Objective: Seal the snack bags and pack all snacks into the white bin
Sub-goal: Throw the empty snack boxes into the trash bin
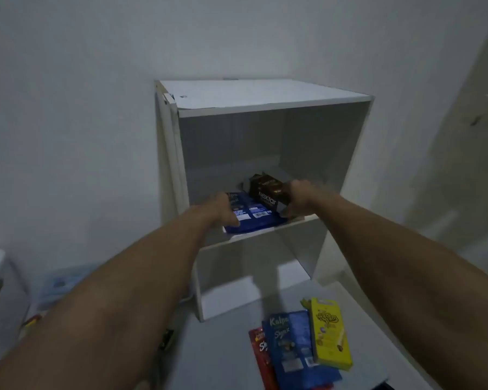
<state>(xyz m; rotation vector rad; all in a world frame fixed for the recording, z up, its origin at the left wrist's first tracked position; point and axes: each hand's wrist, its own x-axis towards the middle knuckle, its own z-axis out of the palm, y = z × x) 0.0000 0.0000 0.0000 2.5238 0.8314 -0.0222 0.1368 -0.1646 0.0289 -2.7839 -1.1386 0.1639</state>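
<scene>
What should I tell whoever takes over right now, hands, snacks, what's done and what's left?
Left hand: holds the left edge of the blue snack pack lying on the upper shelf of the white shelf unit.
Right hand: grips the brown Nextar box, which sits on the same shelf beside the blue pack.
On the table below: a yellow snack box, a blue Kalpa bag and a red bag, overlapping.
A white bin shows at the far left edge.
Done: nothing visibly packed.
Left: seal the bags and move every snack into the bin.

Shelf (pixel 265 228) with blue pack (pixel 255 218), brown box (pixel 268 192)
</scene>
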